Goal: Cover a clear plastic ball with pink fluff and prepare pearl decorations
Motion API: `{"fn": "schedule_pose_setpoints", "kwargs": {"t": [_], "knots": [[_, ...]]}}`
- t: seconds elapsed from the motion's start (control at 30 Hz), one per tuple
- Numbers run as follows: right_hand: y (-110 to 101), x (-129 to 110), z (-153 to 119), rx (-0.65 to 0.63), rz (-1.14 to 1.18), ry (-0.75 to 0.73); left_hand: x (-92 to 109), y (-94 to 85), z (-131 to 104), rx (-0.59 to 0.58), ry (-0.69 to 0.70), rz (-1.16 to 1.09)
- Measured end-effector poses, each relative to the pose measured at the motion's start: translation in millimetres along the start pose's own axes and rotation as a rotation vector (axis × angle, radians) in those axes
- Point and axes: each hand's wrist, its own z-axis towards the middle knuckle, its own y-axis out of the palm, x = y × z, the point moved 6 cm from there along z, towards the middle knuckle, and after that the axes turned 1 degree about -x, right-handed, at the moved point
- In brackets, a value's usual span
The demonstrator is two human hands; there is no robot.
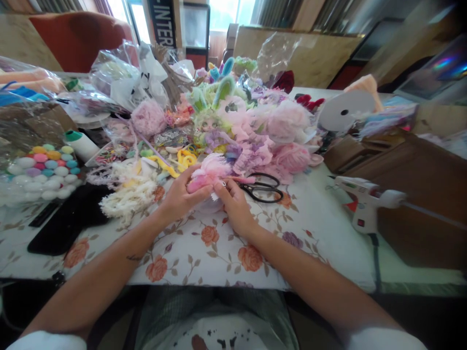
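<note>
In the head view, black-handled scissors (279, 198) are lying on the floral cloth (226, 265) and are serving as the reference point. Just left of the scissors, a pink yarn tuft (213, 170) is being held above the cloth. The left hand (184, 193) is closing its thumb and fingers around the tuft's left side. The right hand (236, 206) is pinching the lower right part between thumb and fingertips, its grip nearly closed. Well to the left of the scissors, a clear pompom bag (10, 195) is containing pompoms (43, 179) in white, orange, pink, blue, lilac and pale green. Between that bag and the scissors, a shallow tray (95, 158) is holding small multicoloured bits, too blurred to identify. A white thread cone (82, 147) is leaning beside the tray. Beyond the scissors and to the left, a clear plastic bag (104, 73) is enclosing pale items, indistinct through the film, and a white bag (148, 80) with dark print is standing next to it, its contents not showing. At the far left, clear wrap (31, 78) is covering peach-coloured material. Right of the scissors, a white glue gun (360, 201) is resting against a brown cardboard box (426, 209), whose contents are not discernible.
</note>
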Motion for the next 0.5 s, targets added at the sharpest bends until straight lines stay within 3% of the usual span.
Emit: {"fn": "schedule_pose_setpoints", "kwargs": {"t": [0.3,0.5], "knots": [[1.3,0.7,0.3,-0.012,0.048,-0.001,-1.4,1.0,-1.6,0.001,-0.053,-0.079],[-0.5,-1.2,-0.6,0.017,0.061,0.035,-1.6,1.2,3.3,-0.118,-0.002,-0.223]]}}
